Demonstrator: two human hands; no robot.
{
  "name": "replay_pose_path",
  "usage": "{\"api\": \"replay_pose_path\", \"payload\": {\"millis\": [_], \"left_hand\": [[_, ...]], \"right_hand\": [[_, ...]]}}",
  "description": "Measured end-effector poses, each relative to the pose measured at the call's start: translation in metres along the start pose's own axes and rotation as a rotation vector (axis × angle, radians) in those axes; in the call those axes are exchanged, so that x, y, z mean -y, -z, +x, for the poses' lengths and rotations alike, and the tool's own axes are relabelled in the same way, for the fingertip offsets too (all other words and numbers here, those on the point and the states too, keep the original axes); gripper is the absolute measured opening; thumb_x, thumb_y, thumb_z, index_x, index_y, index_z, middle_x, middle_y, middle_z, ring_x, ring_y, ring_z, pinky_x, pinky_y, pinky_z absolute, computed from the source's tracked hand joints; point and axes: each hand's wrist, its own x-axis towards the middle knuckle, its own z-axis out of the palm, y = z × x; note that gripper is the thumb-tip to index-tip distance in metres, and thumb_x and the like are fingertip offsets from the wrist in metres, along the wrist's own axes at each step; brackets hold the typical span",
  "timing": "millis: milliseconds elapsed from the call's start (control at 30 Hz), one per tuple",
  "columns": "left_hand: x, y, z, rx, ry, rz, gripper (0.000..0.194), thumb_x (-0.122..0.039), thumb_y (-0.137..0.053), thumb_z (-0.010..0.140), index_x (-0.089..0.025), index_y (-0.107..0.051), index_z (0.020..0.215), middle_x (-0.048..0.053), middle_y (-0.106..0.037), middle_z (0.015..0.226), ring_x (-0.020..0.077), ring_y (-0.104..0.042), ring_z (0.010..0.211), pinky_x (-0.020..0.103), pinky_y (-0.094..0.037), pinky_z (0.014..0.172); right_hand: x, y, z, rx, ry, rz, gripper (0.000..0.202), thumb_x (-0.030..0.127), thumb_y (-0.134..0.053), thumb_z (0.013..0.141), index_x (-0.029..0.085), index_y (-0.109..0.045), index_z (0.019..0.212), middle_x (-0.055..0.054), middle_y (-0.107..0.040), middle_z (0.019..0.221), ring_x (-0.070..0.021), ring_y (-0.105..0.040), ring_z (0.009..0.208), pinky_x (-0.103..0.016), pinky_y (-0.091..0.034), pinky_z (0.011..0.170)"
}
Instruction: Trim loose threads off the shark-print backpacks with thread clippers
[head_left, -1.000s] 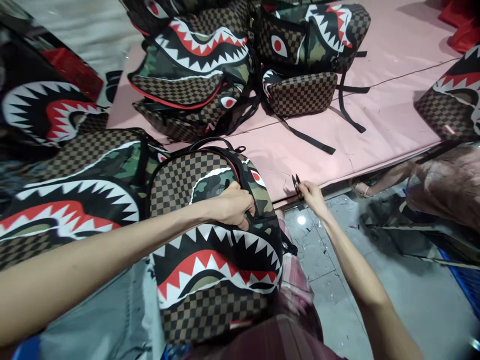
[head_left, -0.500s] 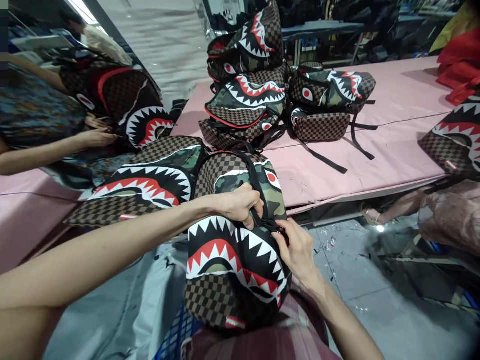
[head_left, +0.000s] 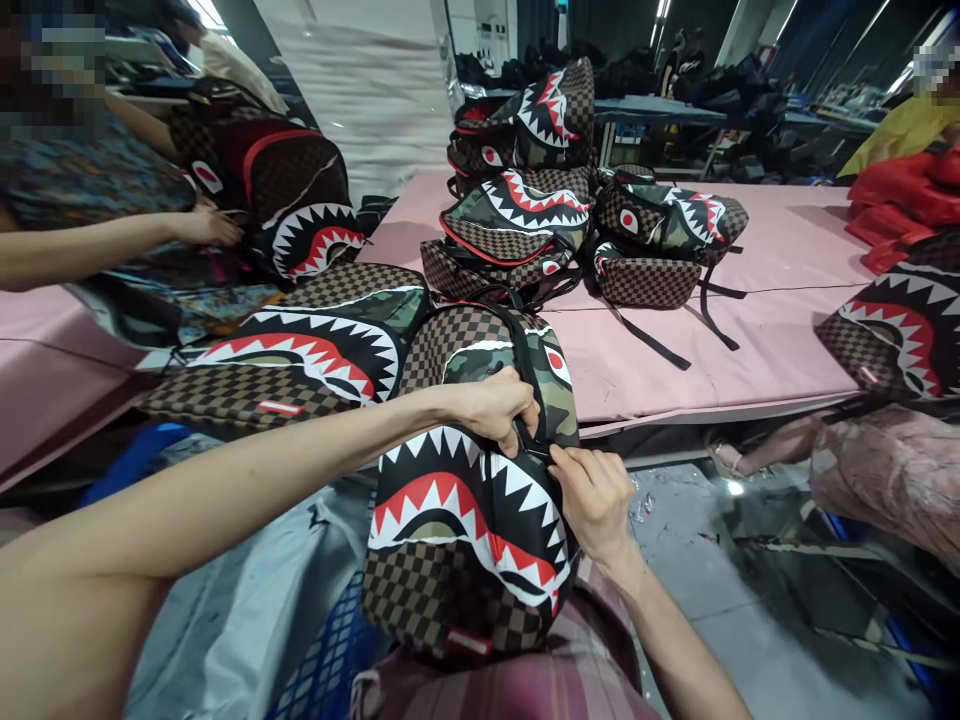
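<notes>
A backpack (head_left: 465, 520) with brown checks, camouflage patches and a red-and-white shark mouth lies across my lap, its top against the pink table's edge. My left hand (head_left: 499, 408) is closed on the fabric by the dark side zip, fingers curled under. Just right of it, my right hand (head_left: 596, 495) pinches a thin black piece at the same zip, thumb and forefinger together. Whether that piece is a zip pull or a small tool I cannot tell. A second backpack (head_left: 315, 350) of the same pattern lies flat to the left, touching the first.
More backpacks (head_left: 525, 205) are piled on the pink table (head_left: 780, 340), loose straps trailing. At left a co-worker's hand (head_left: 214, 225) works on another backpack (head_left: 296, 185). A person sits at right near a further backpack (head_left: 900, 325). A blue plastic crate (head_left: 330, 630) stands below.
The view has tilted up and shifted slightly left. My right hand has turned, with its fingers closing tighter at the zip. My left hand keeps its hold.
</notes>
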Motion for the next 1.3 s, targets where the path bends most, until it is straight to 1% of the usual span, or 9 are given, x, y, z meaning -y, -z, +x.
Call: {"api": "replay_pose_path", "payload": {"millis": [167,300,467,600,767,867,1067,1200,1300], "left_hand": [[0.001,0.000,0.002,-0.004,-0.061,0.003,0.024,-0.028,-0.076,0.060,-0.025,-0.072,0.084,-0.002,-0.065,0.082,0.0194,-0.045,0.090,0.028,-0.027,0.084],[0.000,0.000,0.003,-0.018,-0.055,-0.015,0.025,-0.027,-0.077,0.058,-0.025,-0.073,0.083,-0.002,-0.066,0.083,0.0196,-0.045,0.091,0.028,-0.026,0.085],[0.000,0.000,0.002,-0.013,-0.021,-0.005,0.026,-0.027,-0.077,0.058,-0.026,-0.073,0.084,-0.001,-0.065,0.084,0.0216,-0.043,0.093,0.026,-0.029,0.083],[-0.001,0.001,0.002,-0.017,-0.026,-0.008,0.026,-0.026,-0.077,0.057,-0.025,-0.073,0.083,-0.001,-0.065,0.083,0.0212,-0.044,0.093,0.026,-0.029,0.085],[-0.002,0.001,0.003,-0.016,-0.041,-0.023,0.026,-0.026,-0.076,0.059,-0.024,-0.073,0.085,-0.001,-0.064,0.078,0.0206,-0.046,0.093,0.025,-0.029,0.085],[0.000,0.000,0.004,-0.013,-0.062,-0.040,0.025,-0.027,-0.076,0.059,-0.025,-0.072,0.084,-0.001,-0.064,0.080,0.0204,-0.046,0.094,0.026,-0.028,0.087],[0.001,0.000,0.005,-0.008,-0.059,-0.030,0.025,-0.028,-0.076,0.059,-0.025,-0.072,0.084,-0.002,-0.065,0.080,0.0204,-0.046,0.094,0.027,-0.026,0.089],[-0.001,0.001,0.005,-0.019,-0.067,-0.029,0.025,-0.027,-0.077,0.059,-0.025,-0.073,0.083,-0.002,-0.065,0.081,0.0198,-0.047,0.092,0.026,-0.026,0.088],[0.001,-0.001,0.006,-0.037,-0.070,-0.039,0.024,-0.027,-0.077,0.057,-0.025,-0.073,0.081,-0.002,-0.065,0.079,0.0191,-0.047,0.090,0.026,-0.026,0.087]], "right_hand": [[0.000,-0.001,0.001,-0.001,0.028,-0.025,0.015,0.017,-0.058,0.086,0.017,-0.065,0.099,-0.005,-0.069,0.079,-0.0150,-0.057,0.071,-0.030,-0.036,0.068],[0.000,0.000,0.002,0.018,0.038,-0.039,0.017,0.016,-0.057,0.086,0.018,-0.066,0.100,-0.005,-0.069,0.080,-0.0157,-0.057,0.071,-0.031,-0.035,0.067],[-0.003,0.004,0.004,0.089,-0.008,0.083,0.017,0.019,-0.053,0.089,0.020,-0.067,0.099,-0.004,-0.069,0.082,-0.0150,-0.059,0.073,-0.030,-0.035,0.064],[-0.006,0.006,0.005,0.075,-0.049,0.100,0.017,0.019,-0.054,0.089,0.020,-0.067,0.100,-0.005,-0.069,0.083,-0.0152,-0.059,0.075,-0.030,-0.036,0.065],[-0.008,0.006,0.007,0.064,-0.009,0.055,0.016,0.017,-0.058,0.086,0.018,-0.067,0.100,-0.004,-0.069,0.084,-0.0156,-0.058,0.075,-0.030,-0.036,0.066],[-0.008,0.005,0.008,0.060,0.022,0.039,0.016,0.017,-0.059,0.085,0.018,-0.067,0.099,-0.004,-0.069,0.083,-0.0156,-0.057,0.074,-0.031,-0.036,0.066],[-0.010,0.003,0.009,0.078,0.050,0.006,0.016,0.017,-0.056,0.087,0.022,-0.068,0.097,-0.003,-0.069,0.082,-0.0147,-0.057,0.073,-0.031,-0.036,0.067],[-0.012,0.003,0.010,0.088,0.028,0.077,0.016,0.017,-0.056,0.087,0.021,-0.068,0.096,-0.003,-0.070,0.080,-0.0147,-0.058,0.071,-0.031,-0.036,0.067],[-0.015,0.004,0.009,0.127,-0.062,0.239,0.017,0.021,-0.053,0.089,0.022,-0.068,0.096,-0.003,-0.069,0.079,-0.0146,-0.059,0.072,-0.030,-0.038,0.066]]}}
